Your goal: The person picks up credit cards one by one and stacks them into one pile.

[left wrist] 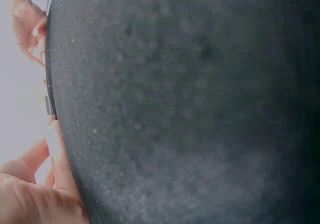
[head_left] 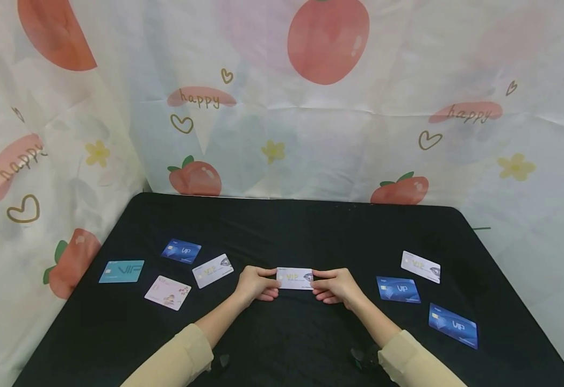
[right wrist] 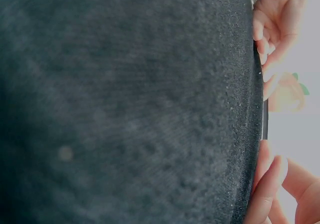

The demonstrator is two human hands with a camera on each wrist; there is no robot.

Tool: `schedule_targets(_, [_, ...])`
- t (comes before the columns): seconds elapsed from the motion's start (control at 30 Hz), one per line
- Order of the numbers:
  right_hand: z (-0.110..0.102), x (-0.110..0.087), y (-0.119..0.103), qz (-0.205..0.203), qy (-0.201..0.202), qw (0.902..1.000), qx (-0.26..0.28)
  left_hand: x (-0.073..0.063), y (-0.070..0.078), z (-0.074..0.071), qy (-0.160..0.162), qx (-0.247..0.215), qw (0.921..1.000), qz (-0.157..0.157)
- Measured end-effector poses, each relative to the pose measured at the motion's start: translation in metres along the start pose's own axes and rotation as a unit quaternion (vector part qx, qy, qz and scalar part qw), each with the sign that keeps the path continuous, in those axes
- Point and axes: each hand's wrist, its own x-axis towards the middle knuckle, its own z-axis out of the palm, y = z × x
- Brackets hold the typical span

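A white card (head_left: 294, 278) with gold VIP lettering and a dark round print at its right end lies level at the middle of the black table. My left hand (head_left: 255, 284) pinches its left edge between thumb and fingers. At the opposite short edge, my right hand (head_left: 337, 286) pinches it the same way. In the left wrist view the left hand (left wrist: 40, 189) is low at the left, close to the dark cloth. The right wrist view has the right hand (right wrist: 280, 194) at the lower right, and the card appears only as a thin edge.
To the left lie a teal card (head_left: 121, 271), a blue card (head_left: 181, 251), a pink card (head_left: 168, 293) and a white card (head_left: 213, 271). On the right are another white card (head_left: 421, 266) and two blue cards (head_left: 398, 289). A printed curtain (head_left: 311, 140) hangs behind the black-covered table (head_left: 291, 231).
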Motion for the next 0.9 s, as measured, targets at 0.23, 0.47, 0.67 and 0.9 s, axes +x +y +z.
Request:
schedule_targets(0.23, [0.0009, 0.0002, 0.0002, 0.001, 0.010, 0.9999, -0.007, -0.0006, 0.0005, 0.0009, 0.007, -0.012, 0.9999, -0.002])
schedule_targets(0.47, [0.0007, 0.0018, 0.0008, 0.003, 0.015, 0.9999, 0.002, 0.0000, 0.0012, 0.0013, 0.012, -0.021, 0.9997, -0.006])
schedule_targets(0.67, [-0.0005, 0.0005, -0.0001, 0.002, 0.010, 0.9999, 0.009, 0.0021, 0.0005, 0.0003, 0.008, -0.038, 0.9991, -0.016])
schedule_targets(0.9, [-0.0038, -0.0009, -0.0049, 0.020, -0.011, 0.9996, 0.015, 0.0030, 0.0017, -0.0014, -0.004, -0.055, 0.9980, -0.032])
